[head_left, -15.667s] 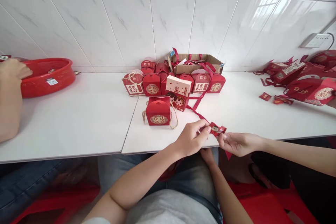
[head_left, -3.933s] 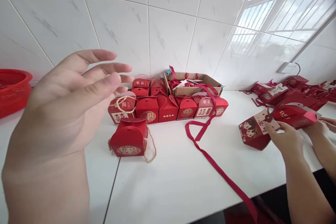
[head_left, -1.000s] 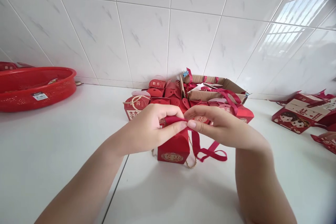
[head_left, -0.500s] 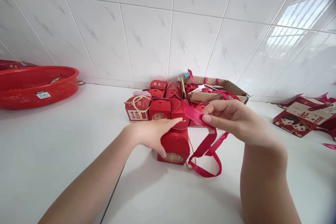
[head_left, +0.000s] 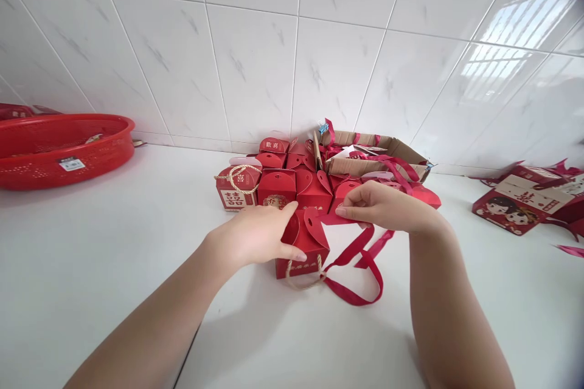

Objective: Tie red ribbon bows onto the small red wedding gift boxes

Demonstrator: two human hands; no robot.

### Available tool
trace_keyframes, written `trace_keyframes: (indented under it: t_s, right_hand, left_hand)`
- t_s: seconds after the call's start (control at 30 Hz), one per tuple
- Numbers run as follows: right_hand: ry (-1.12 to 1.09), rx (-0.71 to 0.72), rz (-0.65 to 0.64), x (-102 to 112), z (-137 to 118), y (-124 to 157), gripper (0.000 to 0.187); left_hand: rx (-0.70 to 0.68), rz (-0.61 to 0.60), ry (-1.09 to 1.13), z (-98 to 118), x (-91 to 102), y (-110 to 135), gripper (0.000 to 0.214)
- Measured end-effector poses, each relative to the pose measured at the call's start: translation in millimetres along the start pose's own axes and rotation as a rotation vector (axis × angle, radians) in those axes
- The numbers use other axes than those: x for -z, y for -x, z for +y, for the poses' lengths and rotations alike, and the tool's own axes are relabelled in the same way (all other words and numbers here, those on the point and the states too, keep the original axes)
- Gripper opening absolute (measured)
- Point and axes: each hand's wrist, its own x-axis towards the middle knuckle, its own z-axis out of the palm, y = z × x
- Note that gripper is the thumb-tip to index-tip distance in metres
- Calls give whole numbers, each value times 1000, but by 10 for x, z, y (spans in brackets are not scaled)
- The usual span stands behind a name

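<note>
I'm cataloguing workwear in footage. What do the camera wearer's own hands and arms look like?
The left hand and right hand are ungloved, with no rings visible. The left forearm and right forearm are bare: no sleeve, watch or bracelet shows on either.

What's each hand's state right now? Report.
Left hand: holding the small red cardboard box with beige rope handle.
Right hand: closed, pinching the long, shiny red ribbon.

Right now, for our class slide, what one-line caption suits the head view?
The left hand grips a small red box while the right hand pinches a red ribbon beside it.
</note>
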Motion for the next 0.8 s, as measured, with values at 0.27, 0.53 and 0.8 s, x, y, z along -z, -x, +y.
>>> trace_keyframes:
  t_s: [0.27,0.53,0.8]
  right_hand:
    - [34,3,-64,-64,23,-168,41]
    - [56,-8,-70,-65,43,-161,40]
    - [22,18,-34,-130,-1,-208,46]
  left_hand:
    - [-106,0,21,-20,5,-78,71]
    - [-134,20,-4,7,3,-99,63]
    - [-182,46,35,9,8,-101,56]
